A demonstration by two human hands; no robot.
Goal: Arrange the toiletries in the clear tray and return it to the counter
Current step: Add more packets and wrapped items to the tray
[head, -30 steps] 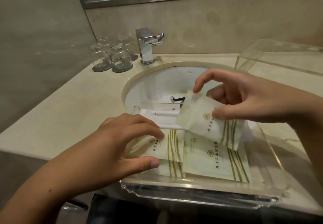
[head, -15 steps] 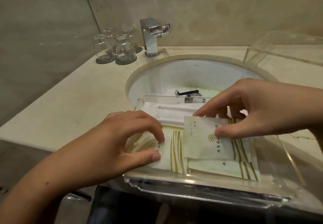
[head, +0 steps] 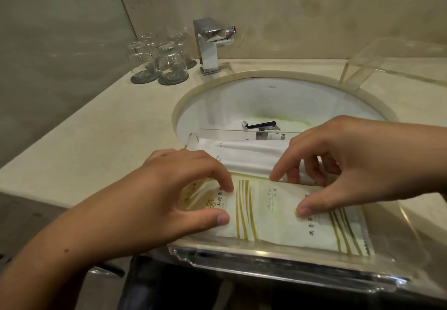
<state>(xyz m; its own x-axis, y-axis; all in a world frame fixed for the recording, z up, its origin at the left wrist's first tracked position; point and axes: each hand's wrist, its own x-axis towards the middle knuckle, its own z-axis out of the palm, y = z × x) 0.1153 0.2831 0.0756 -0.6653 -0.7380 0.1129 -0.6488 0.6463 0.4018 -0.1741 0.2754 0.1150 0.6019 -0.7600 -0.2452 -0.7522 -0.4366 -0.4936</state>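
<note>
A clear tray (head: 266,265) sits at the counter's front edge, partly over the sink (head: 242,97). Flat inside it lie white packets with gold stripes. My left hand (head: 157,201) pinches the left packet (head: 200,201) between curled forefinger and thumb. My right hand (head: 350,162) holds the right packet (head: 273,215) down flat, forefinger at its far edge and thumb on top. Long white packets (head: 246,157) lie along the tray's far side. In the sink basin beyond are a dark-handled razor (head: 260,124) and a small tube (head: 269,136).
A chrome faucet (head: 209,46) stands behind the sink. Several upturned glasses (head: 169,63) on dark coasters stand at the back left. A clear acrylic stand (head: 396,60) is on the counter at the back right. The beige counter (head: 96,128) stretches to the left.
My right hand brought the striped packet down from above the tray and laid it flat over the packets inside. My left hand stayed on the left packet. The view tilted down.
</note>
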